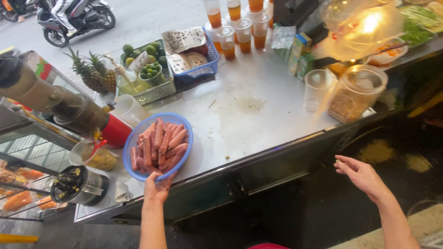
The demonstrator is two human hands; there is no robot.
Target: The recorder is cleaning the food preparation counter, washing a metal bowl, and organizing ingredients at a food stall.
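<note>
My left hand [157, 186] grips the near rim of a round blue basket [130, 140] that rests on the steel counter [244, 115]. The basket is heaped with several pink sausages [159, 143]. My right hand [362, 175] hangs in the air below the counter's front edge, off to the right, fingers spread and holding nothing.
On the counter stand a clear lidded jar [357, 92], an empty plastic cup [317, 87], cups of orange drink [237, 30], a blue basket of flat pieces [194, 57], a green basket of limes [150, 71], pineapples [92, 74] and a juicer [69, 108]. A motorbike [76, 18] is on the street behind.
</note>
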